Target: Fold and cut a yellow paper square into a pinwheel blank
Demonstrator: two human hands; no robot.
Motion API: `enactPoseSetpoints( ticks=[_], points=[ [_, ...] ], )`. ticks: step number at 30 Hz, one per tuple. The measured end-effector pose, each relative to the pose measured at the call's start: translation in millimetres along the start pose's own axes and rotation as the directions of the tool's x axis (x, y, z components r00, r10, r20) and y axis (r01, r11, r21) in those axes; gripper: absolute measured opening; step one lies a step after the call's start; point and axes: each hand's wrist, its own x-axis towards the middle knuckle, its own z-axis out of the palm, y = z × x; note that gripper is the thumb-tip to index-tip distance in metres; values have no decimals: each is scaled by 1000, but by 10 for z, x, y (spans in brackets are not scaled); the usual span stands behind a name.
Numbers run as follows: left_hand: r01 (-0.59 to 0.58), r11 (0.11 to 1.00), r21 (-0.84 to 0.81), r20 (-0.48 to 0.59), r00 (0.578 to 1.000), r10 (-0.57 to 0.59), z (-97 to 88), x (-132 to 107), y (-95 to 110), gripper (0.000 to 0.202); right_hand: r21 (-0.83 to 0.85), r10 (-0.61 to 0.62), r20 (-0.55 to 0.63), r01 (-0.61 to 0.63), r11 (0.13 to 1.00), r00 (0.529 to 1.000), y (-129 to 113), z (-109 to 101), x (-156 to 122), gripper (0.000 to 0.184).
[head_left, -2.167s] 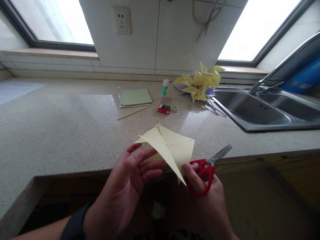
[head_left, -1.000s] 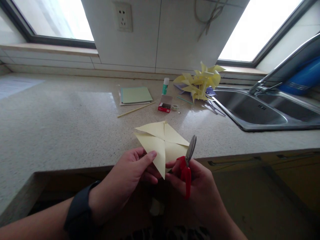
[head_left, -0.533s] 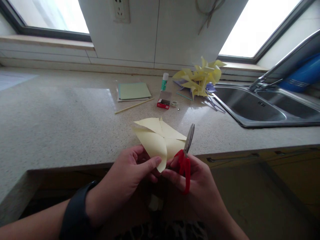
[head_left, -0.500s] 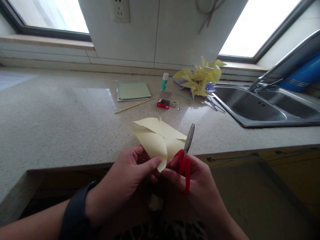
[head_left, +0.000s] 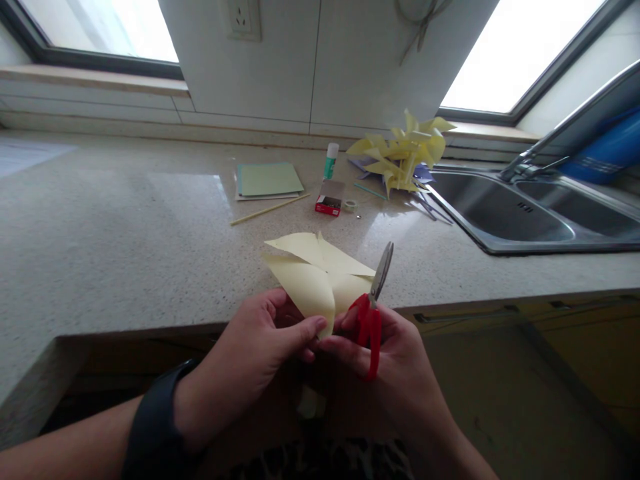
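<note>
My left hand [head_left: 253, 353] pinches the lower corner of a pale yellow cut paper square [head_left: 315, 273], bending one flap down toward the centre. My right hand [head_left: 395, 363] grips red-handled scissors [head_left: 373, 313], whose closed blades point up and away, and its fingertips also touch the paper's lower edge. The paper hovers just above the front edge of the speckled countertop [head_left: 125, 233]. A dark band sits on my left wrist.
Farther back lie a green paper stack [head_left: 267, 180], a thin wooden stick [head_left: 267, 210], a glue stick [head_left: 331, 161], a small red box [head_left: 329, 199], a tape roll [head_left: 351, 206] and a pile of yellow pinwheels [head_left: 403, 157]. A steel sink [head_left: 520, 213] lies at right.
The scissors swung from pointing right to pointing up. My left hand curled a paper flap downward and inward, and both hands drew closer together at the paper's lower corner.
</note>
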Motion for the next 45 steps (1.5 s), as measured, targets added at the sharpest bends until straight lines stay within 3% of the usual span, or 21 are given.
enactPoseSetpoints(
  ticks=[6,22,33,45],
  points=[
    [-3,999,36,-15,1000,4,7,13,20,30,-11,-68,-23,67,998,997,-14,14,19,25],
    [29,994,102,-5,1000,-28,-4,-9,12,34,-24,-52,-37,51,998,998,-4,22,51,29],
    [27,979,204,126,991,-54,-2,-20,53,26,11,-8,-38,9,1000,999,-41,11,27,30],
    [59,977,207,79,994,-77,-12,9,32,24,48,27,2,-27,998,1000,-2,-25,-11,25]
  ],
)
